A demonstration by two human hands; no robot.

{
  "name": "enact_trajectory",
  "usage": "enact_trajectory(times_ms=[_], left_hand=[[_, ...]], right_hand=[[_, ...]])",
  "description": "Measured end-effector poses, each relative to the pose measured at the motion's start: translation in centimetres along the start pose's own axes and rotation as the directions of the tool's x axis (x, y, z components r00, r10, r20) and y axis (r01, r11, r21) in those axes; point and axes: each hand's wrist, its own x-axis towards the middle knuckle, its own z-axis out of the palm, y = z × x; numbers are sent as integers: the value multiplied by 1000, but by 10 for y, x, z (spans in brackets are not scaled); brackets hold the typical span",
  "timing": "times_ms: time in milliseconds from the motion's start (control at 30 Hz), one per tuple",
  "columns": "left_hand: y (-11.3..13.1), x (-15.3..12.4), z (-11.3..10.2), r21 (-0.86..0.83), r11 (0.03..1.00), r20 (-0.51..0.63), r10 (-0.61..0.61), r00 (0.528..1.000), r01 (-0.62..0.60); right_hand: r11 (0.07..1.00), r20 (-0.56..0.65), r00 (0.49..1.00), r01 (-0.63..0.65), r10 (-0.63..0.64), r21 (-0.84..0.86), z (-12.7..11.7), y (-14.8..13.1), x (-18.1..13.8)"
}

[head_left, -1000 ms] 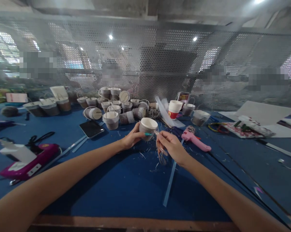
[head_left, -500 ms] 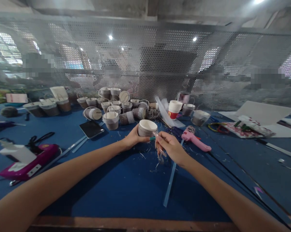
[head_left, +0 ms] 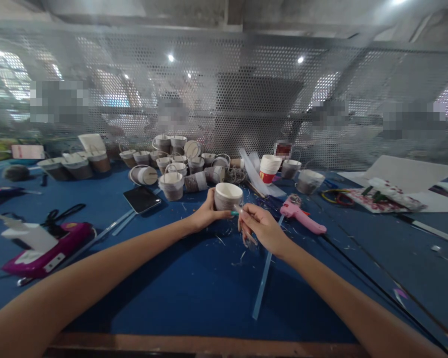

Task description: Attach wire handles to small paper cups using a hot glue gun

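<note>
My left hand (head_left: 206, 213) is wrapped around a small white paper cup (head_left: 228, 191), whose outside looks covered in greyish cord or fabric. The cup is held slightly tilted above the blue table, its mouth facing up. At the cup's lower right side, my right hand (head_left: 259, 224) has thumb and forefinger pinched together. Whatever lies in that pinch is too small to make out, and the other fingers curl below. The left thumbnail is green and points at the right fingertips. A pink hot glue gun (head_left: 302, 215) lies just right of my right hand.
Several small handled buckets (head_left: 171, 186) stand or lie at the back. White paper cups (head_left: 270, 164) are stacked behind the glue gun. A black phone (head_left: 142, 199) and a magenta power strip (head_left: 56, 251) lie left. A translucent stick (head_left: 261, 286) extends below my right wrist.
The cup has risen very slightly and shifted a little right in the left hand. The right hand's lower fingers have moved slightly; its pinch stays at the cup's side.
</note>
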Motion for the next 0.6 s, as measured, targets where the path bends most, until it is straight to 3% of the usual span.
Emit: enact_trajectory(times_ms=[300, 600], left_hand=[[-2, 1, -1, -33, 999, -5, -2, 1000, 2], [-5, 5, 0, 137, 988, 6, 76, 997, -76]], right_hand=[[999, -24, 999, 30, -30, -31, 0, -4, -1], [999, -10, 1000, 25, -25, -39, 1, 1, 0]])
